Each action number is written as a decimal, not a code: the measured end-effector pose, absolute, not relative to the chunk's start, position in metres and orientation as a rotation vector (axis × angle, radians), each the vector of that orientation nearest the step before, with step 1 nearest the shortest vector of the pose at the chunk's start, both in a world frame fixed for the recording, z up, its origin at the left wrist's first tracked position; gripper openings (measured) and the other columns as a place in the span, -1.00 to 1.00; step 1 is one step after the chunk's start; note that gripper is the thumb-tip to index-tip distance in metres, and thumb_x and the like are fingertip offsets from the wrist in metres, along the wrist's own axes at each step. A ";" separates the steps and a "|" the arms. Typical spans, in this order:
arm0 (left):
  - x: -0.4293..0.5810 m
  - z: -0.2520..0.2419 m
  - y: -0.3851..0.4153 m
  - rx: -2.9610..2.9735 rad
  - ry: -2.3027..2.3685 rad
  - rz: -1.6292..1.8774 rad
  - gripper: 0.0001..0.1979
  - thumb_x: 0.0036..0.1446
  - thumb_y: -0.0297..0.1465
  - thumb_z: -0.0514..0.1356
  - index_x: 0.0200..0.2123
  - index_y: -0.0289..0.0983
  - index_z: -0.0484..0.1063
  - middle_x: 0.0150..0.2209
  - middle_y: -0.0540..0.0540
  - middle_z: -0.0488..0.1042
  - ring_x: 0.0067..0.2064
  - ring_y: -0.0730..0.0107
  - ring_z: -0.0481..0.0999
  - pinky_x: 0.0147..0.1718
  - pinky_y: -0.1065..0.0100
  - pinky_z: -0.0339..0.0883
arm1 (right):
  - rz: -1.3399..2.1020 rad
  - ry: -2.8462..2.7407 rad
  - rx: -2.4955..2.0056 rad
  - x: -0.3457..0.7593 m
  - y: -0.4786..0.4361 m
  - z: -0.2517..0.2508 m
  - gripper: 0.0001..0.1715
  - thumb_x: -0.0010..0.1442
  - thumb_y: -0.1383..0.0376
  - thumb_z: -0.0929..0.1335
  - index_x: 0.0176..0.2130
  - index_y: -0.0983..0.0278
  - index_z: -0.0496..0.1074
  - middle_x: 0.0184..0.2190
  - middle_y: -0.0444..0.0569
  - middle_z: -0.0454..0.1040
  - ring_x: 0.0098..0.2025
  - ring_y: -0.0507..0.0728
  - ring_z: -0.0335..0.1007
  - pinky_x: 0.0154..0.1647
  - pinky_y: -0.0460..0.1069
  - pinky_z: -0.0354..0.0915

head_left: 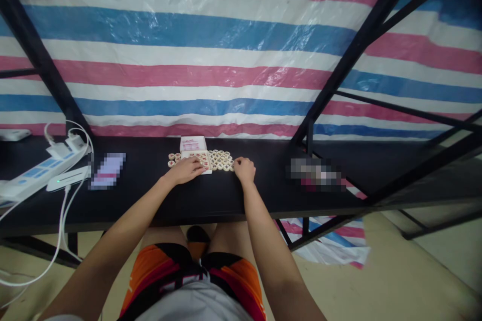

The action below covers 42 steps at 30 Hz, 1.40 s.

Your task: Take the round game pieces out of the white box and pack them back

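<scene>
A small white box on the black table holds round Chinese chess pieces with red characters. Its lid part, printed in red, stands up behind it. My left hand lies across the box's front left, fingers stretched over the pieces; the fingertips touch the box or its pieces. Right of the box, pieces with dark characters sit close together in rows. At their right end my right hand is closed, fingers curled by the last pieces; what they grip is hidden. A few red-marked pieces lie left of the box.
On the left are a white power strip with plugs and cables, a white device and a blurred phone-like object. A blurred item lies right. Black frame posts and a striped sheet stand behind the table.
</scene>
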<state>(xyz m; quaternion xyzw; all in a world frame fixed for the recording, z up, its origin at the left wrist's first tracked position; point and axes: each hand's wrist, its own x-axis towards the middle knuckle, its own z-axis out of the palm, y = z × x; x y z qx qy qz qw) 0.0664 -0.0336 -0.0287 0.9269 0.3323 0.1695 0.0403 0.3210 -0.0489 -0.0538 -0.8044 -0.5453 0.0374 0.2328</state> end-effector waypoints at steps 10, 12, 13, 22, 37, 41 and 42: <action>0.040 -0.021 -0.016 2.576 1.256 0.876 -0.63 0.23 -0.19 -0.02 -0.20 -0.25 0.51 -0.17 -0.14 0.42 -0.14 0.29 0.44 -0.05 0.27 0.28 | 0.116 -1.498 -2.204 0.320 -0.051 -0.051 -0.68 0.21 0.27 0.22 -0.15 0.21 0.52 -0.14 0.05 0.47 -0.08 0.18 0.36 -0.10 0.01 0.24; 0.022 -0.018 -0.010 2.459 1.422 0.971 -0.67 0.18 -0.24 0.02 -0.23 -0.28 0.51 -0.19 -0.16 0.45 -0.18 0.29 0.46 -0.11 0.32 0.30 | 0.123 -1.489 -2.203 0.320 -0.051 -0.051 -0.68 0.21 0.28 0.22 -0.16 0.20 0.52 -0.13 0.05 0.47 -0.09 0.17 0.36 -0.09 0.01 0.24; 0.013 -0.017 -0.006 2.406 1.508 0.997 -0.69 0.15 -0.26 0.04 -0.23 -0.29 0.51 -0.21 -0.17 0.46 -0.21 0.29 0.46 -0.15 0.32 0.31 | 0.129 -1.485 -2.201 0.320 -0.051 -0.052 -0.68 0.21 0.28 0.22 -0.16 0.20 0.52 -0.13 0.05 0.46 -0.08 0.17 0.36 -0.09 0.01 0.24; -0.029 -0.022 0.005 2.162 1.928 0.678 -0.81 -0.03 -0.37 0.11 -0.42 -0.25 0.53 -0.36 -0.17 0.55 -0.30 0.21 0.51 -0.27 0.33 0.30 | 0.132 -1.479 -2.186 0.321 -0.051 -0.052 -0.70 0.20 0.28 0.24 -0.18 0.20 0.53 -0.14 0.04 0.47 -0.09 0.16 0.36 -0.09 -0.01 0.23; -0.030 -0.020 0.001 2.069 1.622 0.744 -0.76 -0.10 -0.21 0.19 -0.42 -0.25 0.48 -0.39 -0.06 0.54 -0.32 0.31 0.49 -0.30 0.37 0.29 | 0.122 -1.488 -2.197 0.321 -0.051 -0.052 -0.69 0.21 0.28 0.23 -0.16 0.21 0.52 -0.13 0.04 0.47 -0.08 0.16 0.36 -0.10 -0.01 0.24; -0.030 -0.022 0.003 2.090 1.585 0.728 -0.73 -0.09 -0.18 0.17 -0.41 -0.25 0.47 -0.40 -0.06 0.53 -0.33 0.31 0.48 -0.32 0.38 0.28 | 0.118 -1.480 -2.198 0.321 -0.050 -0.053 -0.69 0.21 0.28 0.23 -0.15 0.19 0.52 -0.13 0.03 0.47 -0.09 0.17 0.36 -0.10 -0.01 0.24; -0.030 -0.022 0.003 2.107 1.593 0.734 -0.72 -0.09 -0.17 0.17 -0.40 -0.25 0.47 -0.39 -0.07 0.52 -0.32 0.30 0.47 -0.31 0.38 0.28 | 0.119 -1.479 -2.198 0.321 -0.050 -0.053 -0.69 0.21 0.28 0.23 -0.16 0.19 0.52 -0.13 0.03 0.47 -0.09 0.17 0.36 -0.11 -0.01 0.24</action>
